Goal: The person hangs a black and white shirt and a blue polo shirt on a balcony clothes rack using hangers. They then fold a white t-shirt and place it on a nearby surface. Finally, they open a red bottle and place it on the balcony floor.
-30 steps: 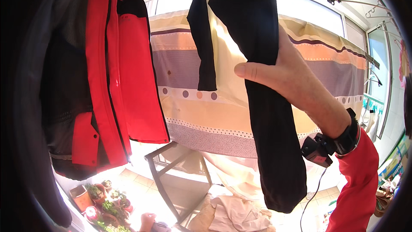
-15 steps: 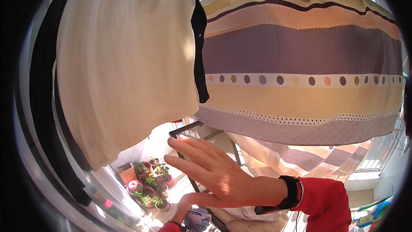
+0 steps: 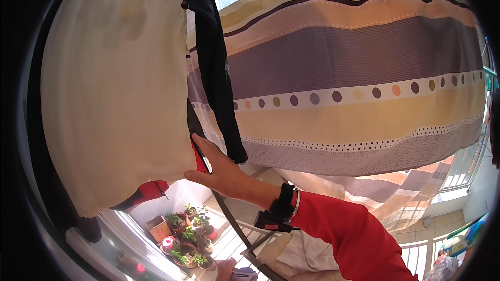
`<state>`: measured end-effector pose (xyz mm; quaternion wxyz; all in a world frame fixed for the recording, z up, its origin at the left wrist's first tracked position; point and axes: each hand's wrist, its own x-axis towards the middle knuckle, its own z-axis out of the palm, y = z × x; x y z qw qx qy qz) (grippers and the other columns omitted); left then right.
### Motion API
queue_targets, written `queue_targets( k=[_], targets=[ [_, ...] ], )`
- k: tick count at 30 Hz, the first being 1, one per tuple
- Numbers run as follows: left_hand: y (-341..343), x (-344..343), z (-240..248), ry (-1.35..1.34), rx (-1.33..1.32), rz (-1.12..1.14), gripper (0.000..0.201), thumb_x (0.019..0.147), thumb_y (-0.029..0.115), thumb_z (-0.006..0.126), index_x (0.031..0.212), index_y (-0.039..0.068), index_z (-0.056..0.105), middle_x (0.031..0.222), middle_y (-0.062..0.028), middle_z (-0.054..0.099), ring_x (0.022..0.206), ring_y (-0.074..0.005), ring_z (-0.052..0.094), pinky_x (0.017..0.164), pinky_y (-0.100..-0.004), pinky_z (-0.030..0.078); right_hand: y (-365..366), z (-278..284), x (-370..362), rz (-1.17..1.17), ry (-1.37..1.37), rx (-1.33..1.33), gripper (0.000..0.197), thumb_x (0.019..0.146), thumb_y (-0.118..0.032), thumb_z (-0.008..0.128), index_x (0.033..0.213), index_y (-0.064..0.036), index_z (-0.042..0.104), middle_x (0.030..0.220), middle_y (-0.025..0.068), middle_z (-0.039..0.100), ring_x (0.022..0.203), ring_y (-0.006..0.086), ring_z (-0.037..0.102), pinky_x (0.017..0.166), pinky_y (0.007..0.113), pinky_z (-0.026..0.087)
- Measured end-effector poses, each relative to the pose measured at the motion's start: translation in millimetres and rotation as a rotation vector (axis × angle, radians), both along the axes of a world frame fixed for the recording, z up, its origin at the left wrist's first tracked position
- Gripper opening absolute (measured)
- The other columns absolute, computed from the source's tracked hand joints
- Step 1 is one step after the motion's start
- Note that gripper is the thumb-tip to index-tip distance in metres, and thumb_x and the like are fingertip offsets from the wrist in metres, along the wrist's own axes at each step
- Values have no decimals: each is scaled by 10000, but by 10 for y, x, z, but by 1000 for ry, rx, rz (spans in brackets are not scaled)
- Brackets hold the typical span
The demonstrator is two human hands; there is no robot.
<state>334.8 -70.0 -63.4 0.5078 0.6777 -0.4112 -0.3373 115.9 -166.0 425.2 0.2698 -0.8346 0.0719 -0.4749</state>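
My right hand reaches in from the lower right, in a red sleeve with a black wristband. Its thumb and a finger are spread at the lower right edge of a hanging cream garment panel. Red cloth and a narrow black, white-edged strip show in the gap between them. Just above hangs a black sleeve-like length of cloth. More red cloth peeks out below the cream hem. A patch of bare skin shows at the lower edge; I cannot tell whether it is my left hand.
A wide striped, dotted cloth hangs at the right, with more patterned fabric behind. Several potted plants stand on the floor below. A dark frame and beige cloth are under my arm. A clear plastic bag is at lower right.
My right hand has moved up and left to the cream panel's edge. The panel and black length sit further left, showing more red cloth. My left wrist and sleeve no longer show clearly.
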Motion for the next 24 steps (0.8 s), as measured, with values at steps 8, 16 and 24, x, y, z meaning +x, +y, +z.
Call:
queue_targets(
  k=[8, 16, 24],
  targets=[
    [-145, 223, -295, -38, -156, 15, 146, 829, 97, 621, 957, 80, 689, 728, -51, 631, 571, -110, 538, 499, -269, 458, 83, 20, -42, 96, 21, -86, 813, 810, -196, 669, 1434, -63, 165, 1404, 224, 322, 1280, 329, 382, 1038, 383, 338],
    [159, -425, 746, -19, -78, 139, 216, 788, 180, 695, 904, -2, 690, 672, -48, 636, 554, -95, 565, 502, -228, 439, 220, -630, -744, 64, 290, 150, 798, 839, -342, 628, 1412, 17, 204, 1383, 272, 341, 1273, 344, 389, 1039, 395, 329],
    [530, -1642, 1955, 62, -196, 199, 237, 824, 231, 689, 903, 8, 680, 608, -2, 571, 533, -75, 519, 497, -212, 381, 298, -1892, -1781, 147, 636, 70, 883, 775, -459, 674, 1369, 63, 280, 1386, 274, 327, 1292, 364, 340, 1069, 392, 280]
  ],
)
